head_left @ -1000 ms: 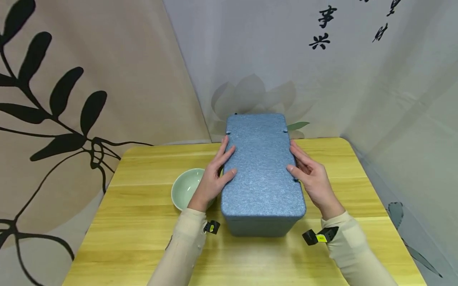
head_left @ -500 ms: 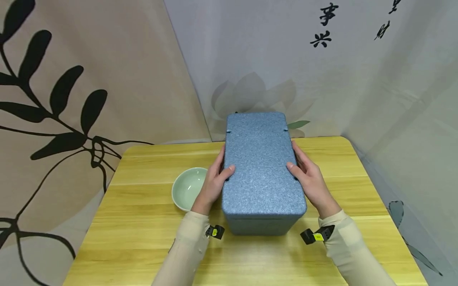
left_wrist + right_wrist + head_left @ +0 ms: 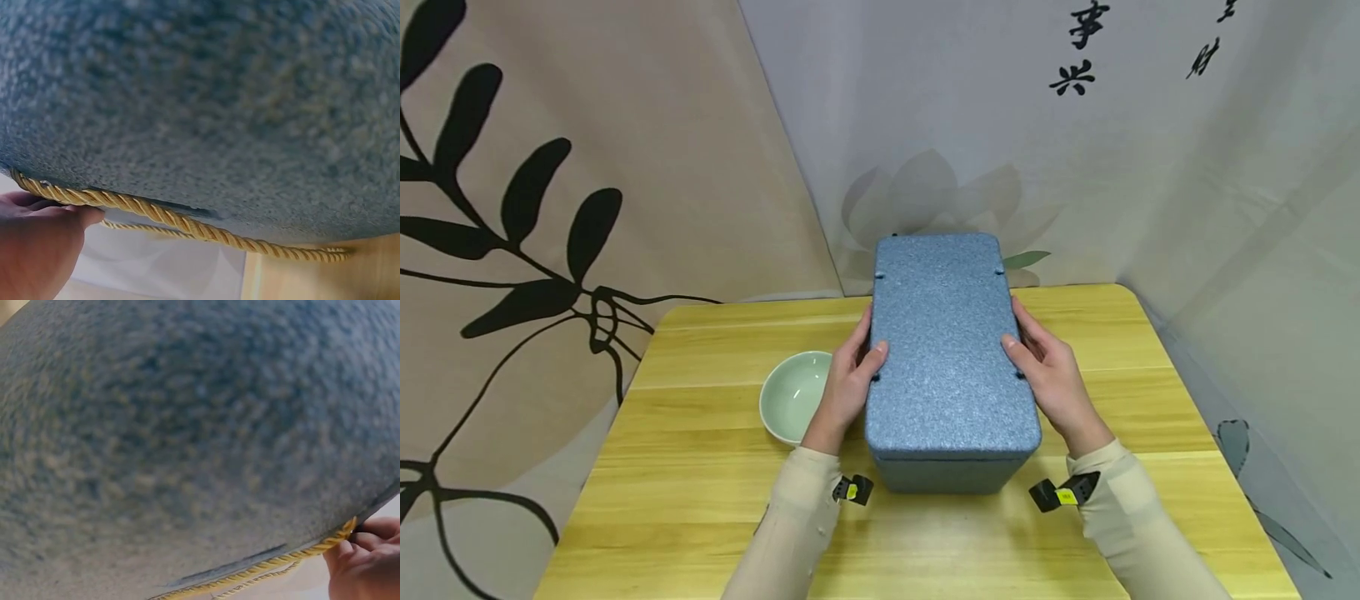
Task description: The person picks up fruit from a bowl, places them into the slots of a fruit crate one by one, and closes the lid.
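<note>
A blue, fleck-textured rectangular box [image 3: 943, 477] with a matching lid [image 3: 951, 358] stands lengthwise before me in the head view. My left hand [image 3: 847, 379] grips the lid's left edge, thumb on top and fingers down the side. On the opposite edge, my right hand [image 3: 1054, 383] holds the lid the same way. A twisted gold rope [image 3: 187, 226] crosses the box side beside my left fingers in the left wrist view. The right wrist view shows a similar rope [image 3: 250, 570] touching or close to my right fingers. The fingertips are mostly hidden. The lid appears seated on the box.
A pale green bowl [image 3: 790, 396] stands left of the box, partly behind my left hand. The wooden table [image 3: 700, 500] ends at a printed curtain [image 3: 925, 108] at the back, close behind the box.
My left hand has slid from lying across the lid's top to its left edge, leaving only the thumb on top. My right hand and the box have hardly moved.
</note>
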The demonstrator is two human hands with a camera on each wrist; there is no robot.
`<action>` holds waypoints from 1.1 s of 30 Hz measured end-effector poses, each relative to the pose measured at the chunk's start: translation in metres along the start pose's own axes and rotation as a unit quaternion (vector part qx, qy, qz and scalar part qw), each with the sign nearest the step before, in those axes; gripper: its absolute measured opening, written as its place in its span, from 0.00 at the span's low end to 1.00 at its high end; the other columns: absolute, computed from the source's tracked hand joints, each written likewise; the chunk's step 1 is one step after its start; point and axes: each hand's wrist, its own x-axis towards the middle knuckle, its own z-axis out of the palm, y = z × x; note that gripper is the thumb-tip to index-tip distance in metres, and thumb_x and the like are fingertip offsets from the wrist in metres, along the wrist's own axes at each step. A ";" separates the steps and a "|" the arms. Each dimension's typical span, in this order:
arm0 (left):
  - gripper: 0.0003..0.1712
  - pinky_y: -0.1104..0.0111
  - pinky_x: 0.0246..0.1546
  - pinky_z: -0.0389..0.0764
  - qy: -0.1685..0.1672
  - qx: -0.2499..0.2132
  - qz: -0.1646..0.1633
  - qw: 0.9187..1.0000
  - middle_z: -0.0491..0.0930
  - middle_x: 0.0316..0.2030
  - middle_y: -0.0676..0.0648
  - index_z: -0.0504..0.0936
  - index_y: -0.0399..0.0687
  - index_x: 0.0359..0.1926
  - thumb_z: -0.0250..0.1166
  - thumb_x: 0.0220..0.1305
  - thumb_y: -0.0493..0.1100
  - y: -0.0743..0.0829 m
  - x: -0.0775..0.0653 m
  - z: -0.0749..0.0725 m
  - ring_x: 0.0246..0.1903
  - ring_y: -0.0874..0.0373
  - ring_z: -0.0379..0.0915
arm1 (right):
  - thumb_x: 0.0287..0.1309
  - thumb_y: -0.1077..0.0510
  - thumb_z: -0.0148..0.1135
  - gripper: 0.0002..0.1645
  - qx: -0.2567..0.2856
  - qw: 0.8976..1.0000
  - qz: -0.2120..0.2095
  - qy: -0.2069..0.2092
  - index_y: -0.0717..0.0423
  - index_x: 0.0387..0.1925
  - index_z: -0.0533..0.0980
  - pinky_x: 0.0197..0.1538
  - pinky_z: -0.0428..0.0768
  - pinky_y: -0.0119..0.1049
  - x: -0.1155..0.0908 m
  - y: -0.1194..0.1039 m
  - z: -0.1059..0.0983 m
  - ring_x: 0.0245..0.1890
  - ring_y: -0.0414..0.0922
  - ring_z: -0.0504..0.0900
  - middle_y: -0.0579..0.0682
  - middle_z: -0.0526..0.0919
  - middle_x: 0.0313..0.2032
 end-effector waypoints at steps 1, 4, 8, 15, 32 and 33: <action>0.34 0.61 0.71 0.53 -0.002 -0.001 0.003 1.000 0.52 0.73 0.38 0.51 0.32 0.74 0.52 0.73 0.38 0.000 -0.001 0.000 0.71 0.49 0.50 | 0.73 0.58 0.53 0.35 0.000 1.000 0.000 0.000 0.64 0.73 0.54 0.65 0.62 0.25 0.000 0.000 0.000 0.72 0.51 0.54 0.56 0.55 0.73; 0.34 0.60 0.71 0.53 -0.008 0.003 0.005 1.000 0.52 0.73 0.38 0.50 0.32 0.74 0.51 0.74 0.36 0.000 -0.001 0.000 0.71 0.49 0.50 | 0.73 0.58 0.53 0.35 0.001 1.000 0.002 -0.001 0.64 0.73 0.53 0.65 0.62 0.25 -0.001 -0.001 0.001 0.72 0.51 0.54 0.56 0.55 0.73; 0.33 0.60 0.71 0.52 -0.013 0.016 0.001 1.000 0.49 0.73 0.35 0.48 0.28 0.73 0.49 0.73 0.33 0.010 -0.001 0.002 0.72 0.46 0.47 | 0.73 0.58 0.53 0.35 0.004 1.000 0.003 -0.002 0.64 0.73 0.53 0.65 0.62 0.25 -0.002 -0.002 0.000 0.72 0.51 0.54 0.56 0.55 0.73; 0.32 0.54 0.71 0.52 -0.020 0.035 -0.004 0.999 0.47 0.72 0.29 0.47 0.20 0.70 0.48 0.71 0.29 0.029 -0.002 0.005 0.71 0.39 0.45 | 0.72 0.59 0.53 0.35 0.010 1.000 0.002 0.001 0.63 0.73 0.54 0.65 0.63 0.25 -0.003 -0.001 -0.001 0.72 0.51 0.54 0.57 0.55 0.73; 0.33 0.61 0.71 0.52 0.008 0.028 0.005 1.000 0.52 0.73 0.41 0.52 0.34 0.74 0.51 0.74 0.37 -0.002 -0.002 0.002 0.71 0.50 0.49 | 0.72 0.59 0.55 0.35 0.016 1.000 0.012 0.007 0.63 0.73 0.54 0.65 0.63 0.26 -0.002 -0.001 0.001 0.72 0.51 0.54 0.57 0.55 0.73; 0.33 0.61 0.71 0.52 0.009 0.029 0.003 1.000 0.53 0.73 0.42 0.52 0.35 0.74 0.51 0.74 0.38 -0.002 -0.002 0.002 0.71 0.50 0.49 | 0.72 0.59 0.55 0.35 0.014 1.000 0.012 0.008 0.63 0.73 0.55 0.65 0.63 0.26 -0.001 -0.002 0.000 0.72 0.51 0.55 0.57 0.55 0.73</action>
